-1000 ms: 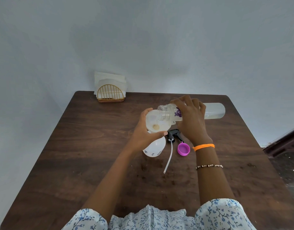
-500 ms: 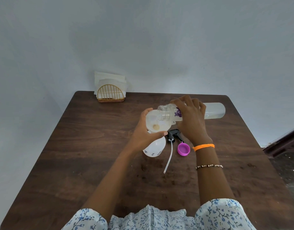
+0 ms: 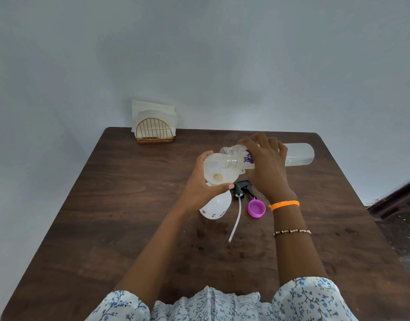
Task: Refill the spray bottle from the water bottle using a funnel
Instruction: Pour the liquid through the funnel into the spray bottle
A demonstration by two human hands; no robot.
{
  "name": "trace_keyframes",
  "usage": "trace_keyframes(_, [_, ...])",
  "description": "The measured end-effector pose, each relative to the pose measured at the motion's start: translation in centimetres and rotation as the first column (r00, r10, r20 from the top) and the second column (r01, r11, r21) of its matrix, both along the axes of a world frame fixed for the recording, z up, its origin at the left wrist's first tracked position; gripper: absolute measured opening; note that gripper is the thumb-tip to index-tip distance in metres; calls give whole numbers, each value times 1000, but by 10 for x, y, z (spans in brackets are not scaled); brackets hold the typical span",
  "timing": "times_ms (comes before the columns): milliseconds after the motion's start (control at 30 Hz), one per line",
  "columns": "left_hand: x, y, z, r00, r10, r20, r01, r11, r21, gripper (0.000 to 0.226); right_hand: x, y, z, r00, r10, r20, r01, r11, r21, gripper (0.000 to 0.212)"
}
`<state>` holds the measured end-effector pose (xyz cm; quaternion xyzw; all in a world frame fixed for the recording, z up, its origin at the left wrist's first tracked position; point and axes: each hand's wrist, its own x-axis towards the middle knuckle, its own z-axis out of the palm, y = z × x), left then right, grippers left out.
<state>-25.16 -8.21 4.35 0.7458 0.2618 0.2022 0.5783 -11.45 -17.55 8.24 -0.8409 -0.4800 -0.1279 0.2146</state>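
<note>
Left hand (image 3: 200,188): curled round funnel (image 3: 219,169) on spray bottle (image 3: 215,206) | Right hand (image 3: 267,167): grips water bottle (image 3: 299,154) tipped level, mouth over funnel

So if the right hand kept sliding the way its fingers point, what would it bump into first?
Probably the funnel. The right hand grips the tipped water bottle, its fingers aimed left and away. The bottle mouth already hangs over the funnel, which the left hand holds. Depth is hard to judge.
</note>
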Motion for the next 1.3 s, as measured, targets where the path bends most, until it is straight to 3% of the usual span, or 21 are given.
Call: trace_keyframes(1300, [1,1,-2,1000,0,-6,0,1000,21,86,0,-1,1,1000,1,0,-1,1000,4,57])
